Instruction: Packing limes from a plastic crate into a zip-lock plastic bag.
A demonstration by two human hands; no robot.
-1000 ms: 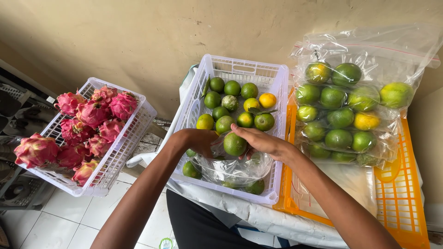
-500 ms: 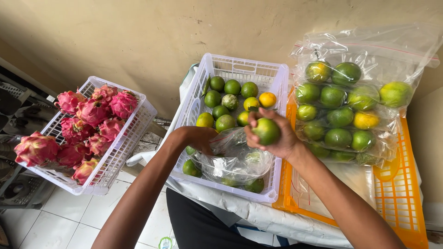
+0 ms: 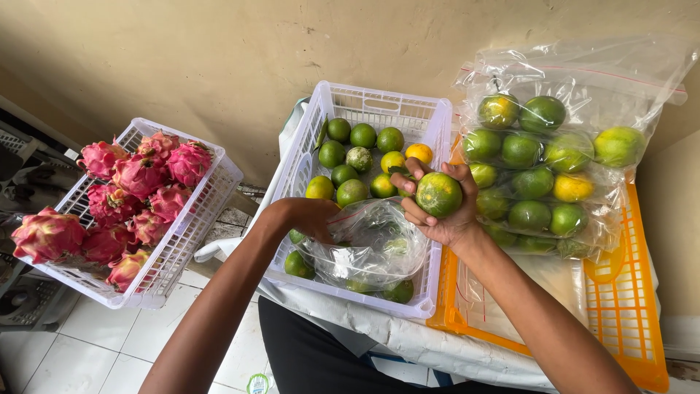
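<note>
While the right hand (image 3: 443,211) has its grip closed around one green citrus fruit (image 3: 438,194), fingers curled up the sides and the fruit sitting in the palm, it's lifted clear of the pile, probably so the skin can be looked over, since the yellowish blotchy side faces up. The left hand (image 3: 310,217) is pinching the rim of a clear plastic bag (image 3: 372,248), grip shut on the film, which looks like a way of keeping the mouth open; a few green fruits already sit inside it. That bag lies in the near end of the white slatted crate (image 3: 430,131), with the held fruit hovering at about 2 o'clock from the bag's mouth. At 12 o'clock from the hands the crate's far half holds the loose pile of green and yellow citrus (image 3: 364,157). Over at 3 o'clock there's a big clear zip-top bag (image 3: 583,80) with a thin red seal strip along the top, stuffed with larger green and yellow fruit and leaning against the wall on an orange crate (image 3: 627,321). Way out at 9 o'clock sits another white basket (image 3: 197,211) piled with pink dragon fruit (image 3: 138,175), standing apart above the tiled floor (image 3: 95,350). I can't see any labels or signs on the bags or crates.
</note>
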